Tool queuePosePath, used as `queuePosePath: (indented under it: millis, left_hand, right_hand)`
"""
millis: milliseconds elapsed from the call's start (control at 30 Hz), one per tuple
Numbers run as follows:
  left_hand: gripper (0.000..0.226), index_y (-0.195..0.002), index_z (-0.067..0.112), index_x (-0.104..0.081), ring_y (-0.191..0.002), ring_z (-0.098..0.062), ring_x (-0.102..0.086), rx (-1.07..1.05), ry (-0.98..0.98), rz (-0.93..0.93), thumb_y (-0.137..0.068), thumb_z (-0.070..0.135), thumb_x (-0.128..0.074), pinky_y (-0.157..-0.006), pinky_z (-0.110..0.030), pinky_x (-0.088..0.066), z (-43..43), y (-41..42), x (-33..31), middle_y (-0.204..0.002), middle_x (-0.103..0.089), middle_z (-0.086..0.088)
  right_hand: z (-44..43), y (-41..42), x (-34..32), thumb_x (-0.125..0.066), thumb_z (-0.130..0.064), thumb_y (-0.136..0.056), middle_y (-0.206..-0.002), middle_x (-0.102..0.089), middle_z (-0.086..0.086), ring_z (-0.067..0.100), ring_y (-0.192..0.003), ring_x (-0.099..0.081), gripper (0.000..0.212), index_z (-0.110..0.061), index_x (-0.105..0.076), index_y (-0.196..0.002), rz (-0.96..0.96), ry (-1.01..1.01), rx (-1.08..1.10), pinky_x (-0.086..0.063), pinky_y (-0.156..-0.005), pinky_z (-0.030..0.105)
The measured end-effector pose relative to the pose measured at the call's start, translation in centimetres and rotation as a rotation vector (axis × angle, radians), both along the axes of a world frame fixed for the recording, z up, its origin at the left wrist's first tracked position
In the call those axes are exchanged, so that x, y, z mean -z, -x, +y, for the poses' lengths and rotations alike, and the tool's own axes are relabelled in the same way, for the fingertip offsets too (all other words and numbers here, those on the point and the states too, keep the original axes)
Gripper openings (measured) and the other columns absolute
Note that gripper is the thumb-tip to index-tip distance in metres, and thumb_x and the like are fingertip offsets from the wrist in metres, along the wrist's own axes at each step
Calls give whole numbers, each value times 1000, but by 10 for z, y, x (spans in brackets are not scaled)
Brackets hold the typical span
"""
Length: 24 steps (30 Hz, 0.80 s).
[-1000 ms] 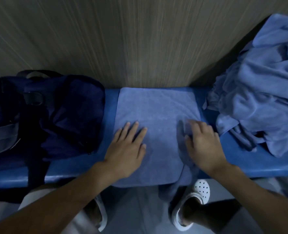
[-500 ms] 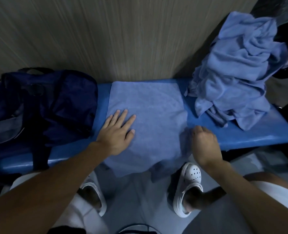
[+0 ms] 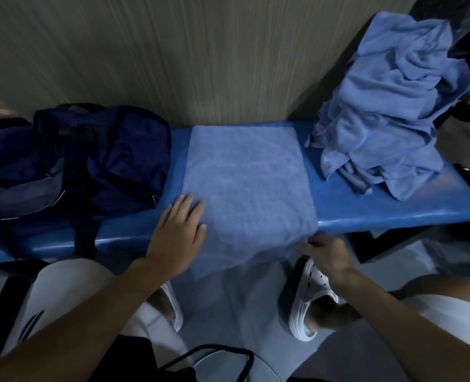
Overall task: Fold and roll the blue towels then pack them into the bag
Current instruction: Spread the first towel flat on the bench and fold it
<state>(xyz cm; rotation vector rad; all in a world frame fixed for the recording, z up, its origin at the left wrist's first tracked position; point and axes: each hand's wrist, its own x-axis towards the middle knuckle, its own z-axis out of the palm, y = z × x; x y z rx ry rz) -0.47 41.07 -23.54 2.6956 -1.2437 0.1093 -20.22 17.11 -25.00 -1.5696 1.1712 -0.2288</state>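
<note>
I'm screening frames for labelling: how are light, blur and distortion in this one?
Head view: dim, bluish, no glare; the wide lens bows the bench; motion blur smears the left hand at its fingertips on the flat towel; the right hand is shadowed below the bench edge, its hold unclear; the bag is near-black.

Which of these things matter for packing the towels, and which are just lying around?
For the job:
- flat towel
- heap of towels
- navy bag

Just there:
- blue bench
- white clogs
</note>
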Motion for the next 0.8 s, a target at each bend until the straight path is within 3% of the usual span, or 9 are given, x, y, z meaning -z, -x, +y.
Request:
queuePosePath:
  millis: [133,200,300,400,500,567,633,700,800]
  left_hand:
    - [6,-86,16,-56,-83,-32,-58,-289,193,187,-81,19,-56,-73,-40,-48,16,10,-14,-88,-60,-7]
    - [10,-76,16,-56,-77,-30,-64,-370,27,289,-83,24,-59,-68,-34,-49,22,13,-17,-77,-62,-3]
    - [33,-88,9,-67,-72,-23,-68,-460,-224,653,-80,41,-64,-67,-30,-55,40,8,8,-82,-71,-6]
    - [63,-107,17,-67,-94,-18,-68,-481,19,1062,-58,56,-76,-78,-39,-57,53,8,38,-104,-72,1]
    - [43,-111,14,-67,-92,-16,-63,-556,247,1236,-74,33,-77,-72,-29,-47,42,21,33,-108,-71,-5]
    - [23,-105,2,-72,-86,-14,-63,-517,239,1150,-88,17,-71,-70,-30,-48,40,23,27,-103,-72,-10]
    - [19,-101,-5,-72,-88,-14,-65,-468,186,1122,-91,11,-66,-77,-28,-53,43,21,9,-101,-72,-13]
    - [18,-95,-10,-67,-75,-19,-65,-459,237,1277,-93,7,-62,-67,-25,-55,47,11,-23,-92,-68,-19]
    - [8,-82,7,-61,-61,-21,-58,-531,408,1451,-89,12,-64,-57,-29,-52,30,-22,-80,-73,-57,-15]
  right_hand:
    - [3,2,9,-76,-12,-79,-90,-70,4,14,-72,-60,27,-11,-67,-104,-9,-126,-61,-42,-58,22]
    - [4,0,13,-70,-8,-82,-92,-69,8,14,-70,-59,22,-8,-67,-104,7,-148,-90,-41,-56,21]
    - [4,0,19,-70,1,-76,-94,-71,21,23,-79,-63,17,-2,-70,-92,19,-129,-106,-47,-69,31]
    - [5,5,17,-72,8,-73,-80,-67,15,20,-70,-56,12,-2,-70,-79,90,-160,-186,-45,-65,30]
    - [4,6,18,-67,3,-80,-65,-54,6,14,-57,-43,7,-1,-64,-75,210,-106,-258,-35,-54,26]
    - [4,8,8,-59,1,-84,-67,-54,6,14,-59,-45,6,0,-63,-79,248,-64,-314,-36,-56,28]
    - [4,14,-17,-54,1,-86,-71,-59,7,14,-61,-50,10,2,-64,-85,247,-66,-414,-40,-57,26]
    - [5,18,-53,-55,0,-86,-75,-63,9,15,-64,-58,12,-1,-65,-91,132,-241,-466,-46,-58,26]
    - [-11,-1,-106,-63,-8,-79,-75,-62,17,29,-65,-58,9,-1,-68,-83,-67,-502,-288,-48,-61,31]
